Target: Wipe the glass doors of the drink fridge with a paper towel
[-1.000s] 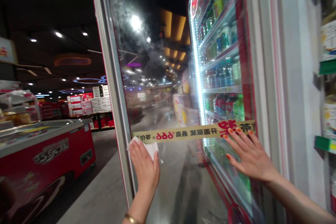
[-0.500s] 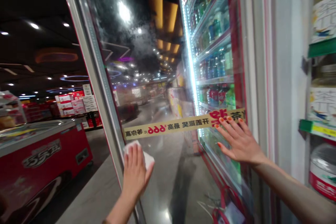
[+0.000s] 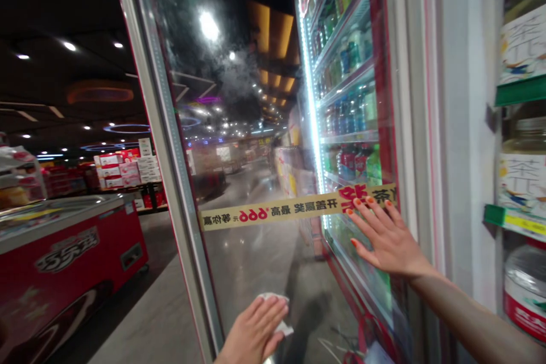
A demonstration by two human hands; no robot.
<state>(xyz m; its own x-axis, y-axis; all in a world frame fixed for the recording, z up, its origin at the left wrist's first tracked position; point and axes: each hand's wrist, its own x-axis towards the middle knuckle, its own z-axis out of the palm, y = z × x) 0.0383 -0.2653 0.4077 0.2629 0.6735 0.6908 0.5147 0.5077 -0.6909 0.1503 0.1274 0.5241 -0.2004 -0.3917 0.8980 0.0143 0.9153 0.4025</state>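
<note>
Straight to the head camera, and the left hand is low on the glass door of a drinks cooler, fingers closed up narrow over a crumpled white tissue, with a corner poking out past the hand! Over on the right, the right hand is spread wide and flat against that pane, orange-painted fingertips just below a gold adhesive strip, and its red lettering reads backwards from this side. Behind the glass, lit shelves are packed with bottled drinks. Out to the left, a red chest freezer sits on the shop floor, with stacked cartons beyond it. Tight on the right edge, green-edged shelving carries labelled jars, and a big red-banded tub sits lower down. What a crowded aisle!
</note>
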